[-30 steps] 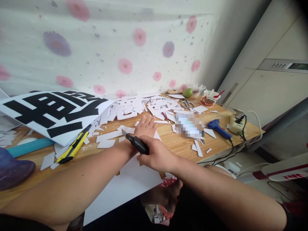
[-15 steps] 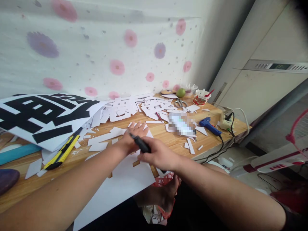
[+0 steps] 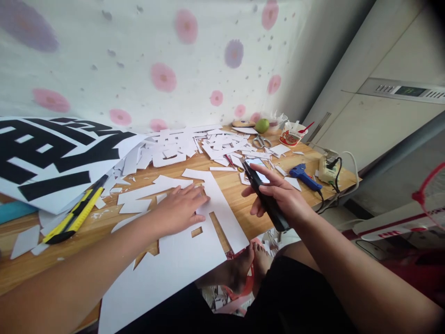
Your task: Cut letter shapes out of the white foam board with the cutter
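Note:
A white foam-like board (image 3: 177,273) with cut-out openings lies on the wooden table and hangs over its front edge. My left hand (image 3: 182,206) rests flat on it, fingers stretched out, near a small rectangular hole. To the right, my right hand (image 3: 283,192) is raised off the board. It grips a black utility knife (image 3: 266,199) between thumb and fingers, with the tip end pointing up and to the left. Part of a phone (image 3: 261,174) with a lit screen shows behind that hand.
White offcuts (image 3: 225,144) are heaped at the back. A yellow-black cutter (image 3: 76,211) and sheets with black characters (image 3: 52,148) lie left. Scissors (image 3: 261,142), a green fruit (image 3: 262,125), a paper bowl (image 3: 291,134) and a blue glue gun (image 3: 306,178) sit right, beside a power strip (image 3: 328,169).
My right hand has lifted the utility knife off the board and moved right, towards the phone. My left hand stays flat on the board. The view has shifted slightly.

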A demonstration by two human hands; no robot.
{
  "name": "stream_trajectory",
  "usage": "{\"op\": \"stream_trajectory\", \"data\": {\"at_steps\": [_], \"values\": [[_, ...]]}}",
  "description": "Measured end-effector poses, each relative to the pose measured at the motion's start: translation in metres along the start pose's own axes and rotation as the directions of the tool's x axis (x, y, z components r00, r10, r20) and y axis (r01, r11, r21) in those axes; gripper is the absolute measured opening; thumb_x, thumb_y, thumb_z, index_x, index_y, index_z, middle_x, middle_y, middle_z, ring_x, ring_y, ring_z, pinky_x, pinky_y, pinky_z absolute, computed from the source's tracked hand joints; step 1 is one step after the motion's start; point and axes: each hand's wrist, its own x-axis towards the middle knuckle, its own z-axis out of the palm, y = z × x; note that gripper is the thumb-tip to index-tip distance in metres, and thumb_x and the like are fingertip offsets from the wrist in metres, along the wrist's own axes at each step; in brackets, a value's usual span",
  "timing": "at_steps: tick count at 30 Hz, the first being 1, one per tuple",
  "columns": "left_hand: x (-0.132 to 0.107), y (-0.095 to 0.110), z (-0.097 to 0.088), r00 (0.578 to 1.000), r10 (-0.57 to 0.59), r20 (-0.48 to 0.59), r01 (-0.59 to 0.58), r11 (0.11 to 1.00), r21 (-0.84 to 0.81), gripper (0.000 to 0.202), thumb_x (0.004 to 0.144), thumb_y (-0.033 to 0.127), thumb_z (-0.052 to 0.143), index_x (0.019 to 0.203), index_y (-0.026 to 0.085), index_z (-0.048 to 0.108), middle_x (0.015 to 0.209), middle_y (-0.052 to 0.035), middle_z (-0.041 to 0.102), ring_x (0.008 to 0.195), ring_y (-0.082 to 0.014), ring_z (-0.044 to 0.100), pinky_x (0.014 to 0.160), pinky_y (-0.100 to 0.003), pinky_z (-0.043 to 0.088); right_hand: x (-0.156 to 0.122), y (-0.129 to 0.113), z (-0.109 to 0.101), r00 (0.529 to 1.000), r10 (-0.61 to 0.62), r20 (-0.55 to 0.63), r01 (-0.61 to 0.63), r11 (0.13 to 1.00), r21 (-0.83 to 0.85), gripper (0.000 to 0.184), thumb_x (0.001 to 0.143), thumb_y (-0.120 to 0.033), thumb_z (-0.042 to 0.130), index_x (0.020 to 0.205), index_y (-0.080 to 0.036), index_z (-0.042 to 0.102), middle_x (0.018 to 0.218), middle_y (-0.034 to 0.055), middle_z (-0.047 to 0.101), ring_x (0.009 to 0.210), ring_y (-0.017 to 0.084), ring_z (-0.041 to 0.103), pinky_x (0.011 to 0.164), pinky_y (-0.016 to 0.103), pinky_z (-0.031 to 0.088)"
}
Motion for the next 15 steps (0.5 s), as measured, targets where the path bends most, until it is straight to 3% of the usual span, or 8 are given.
{"op": "stream_trajectory", "data": {"at_steps": [4,8,12,15], "values": [[0.008,-0.003,0.006,0.998,-0.017,-0.055,0.018,1.0,0.023,0.039,0.099,0.031,0.049,0.137,0.027,0.057,0.157,-0.0116,0.045,0.145,-0.0375,0.038,0.115,-0.064,0.027,-0.008,0.005,-0.003,0.997,0.08,0.003,-0.08,0.997,-0.019,0.076,0.079,-0.048,0.065,0.148,-0.027,0.043,0.081,0.0041,0.075,0.055,0.02,0.07,0.052,0.03,0.053],[0.012,-0.008,0.016,0.995,-0.029,-0.1,0.033,0.999,0.04,0.041,0.099,0.024,0.045,0.138,0.026,0.057,0.156,-0.0126,0.046,0.144,-0.0395,0.039,0.114,-0.067,0.027,-0.018,0.019,-0.007,0.992,0.117,-0.055,-0.11,0.987,0.116,0.064,0.084,-0.06,0.059,0.139,-0.026,0.052,0.075,0.0049,0.074,0.056,0.02,0.07,0.05,0.027,0.051],[0.01,-0.011,0.022,0.991,-0.007,-0.133,0.011,0.999,0.034,0.045,0.098,0.019,0.041,0.139,0.025,0.058,0.162,-0.0115,0.037,0.149,-0.0391,0.03,0.116,-0.067,0.022,-0.026,0.029,-0.004,0.975,0.144,-0.167,-0.105,0.969,0.224,0.059,0.077,-0.045,0.072,0.131,-0.027,0.056,0.083,0.005,0.077,0.066,0.02,0.073,0.053,0.025,0.052],[0.001,-0.007,0.025,0.971,0.134,-0.196,-0.134,0.991,0.015,0.043,0.101,0.024,0.04,0.14,0.026,0.058,0.161,-0.0083,0.039,0.15,-0.0349,0.03,0.119,-0.06,0.025,-0.027,0.032,0.002,0.978,0.051,-0.201,-0.004,0.974,0.228,0.065,0.069,-0.031,0.08,0.129,-0.028,0.056,0.091,0.0041,0.078,0.073,0.019,0.074,0.06,0.026,0.055]]}}
